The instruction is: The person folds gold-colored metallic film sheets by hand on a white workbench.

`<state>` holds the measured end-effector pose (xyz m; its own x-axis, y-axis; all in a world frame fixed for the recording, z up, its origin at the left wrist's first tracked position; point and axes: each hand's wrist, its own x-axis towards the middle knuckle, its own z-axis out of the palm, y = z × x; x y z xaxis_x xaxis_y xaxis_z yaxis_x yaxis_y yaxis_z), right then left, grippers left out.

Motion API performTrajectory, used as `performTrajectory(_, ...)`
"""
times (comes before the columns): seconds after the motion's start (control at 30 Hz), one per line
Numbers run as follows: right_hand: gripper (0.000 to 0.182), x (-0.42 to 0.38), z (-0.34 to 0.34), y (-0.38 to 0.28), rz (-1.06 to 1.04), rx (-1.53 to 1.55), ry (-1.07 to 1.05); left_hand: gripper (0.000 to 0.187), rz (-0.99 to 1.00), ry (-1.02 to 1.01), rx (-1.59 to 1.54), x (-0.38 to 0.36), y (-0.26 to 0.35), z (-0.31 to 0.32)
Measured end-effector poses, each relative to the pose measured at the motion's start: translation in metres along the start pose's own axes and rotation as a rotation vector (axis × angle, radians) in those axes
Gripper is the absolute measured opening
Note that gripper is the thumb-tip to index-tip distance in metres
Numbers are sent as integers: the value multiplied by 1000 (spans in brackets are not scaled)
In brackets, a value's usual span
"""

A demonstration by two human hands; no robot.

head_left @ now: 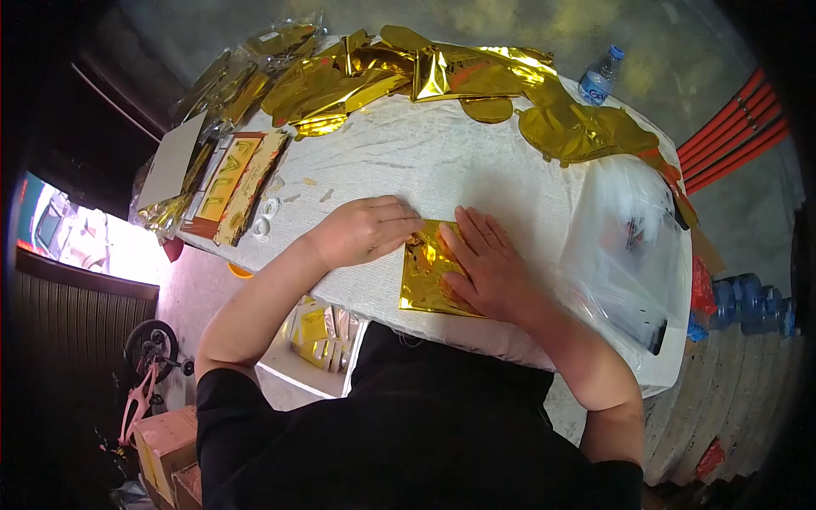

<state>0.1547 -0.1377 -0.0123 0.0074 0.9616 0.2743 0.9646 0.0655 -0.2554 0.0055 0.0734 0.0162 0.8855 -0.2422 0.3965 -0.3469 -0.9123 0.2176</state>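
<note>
A folded gold foil sheet (416,291) lies on the white-covered table near its front edge. My left hand (364,233) is closed, its fingertips at the upper left corner of the foil, seemingly pinching it. What sits exactly under those fingertips is hidden. My right hand (489,270) rests palm down across the right part of the foil, fingers stretched out, covering much of it.
Gold foil balloons (476,76) pile along the far edge. A water bottle (600,76) stands behind them. Clear plastic bags (625,246) lie at right, printed cards (234,183) and tape rolls (265,216) at left. A white bin (302,378) with packets sits below.
</note>
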Motion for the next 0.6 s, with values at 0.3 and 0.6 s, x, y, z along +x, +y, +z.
performTrajectory(0.3,60,0,1,0,-2,-1,8,23,21,-26,-46,1,-1,-2)
performTrajectory(0.6,59,0,0,0,10,-2,-12,17,47,-50,-29,7,-5,1)
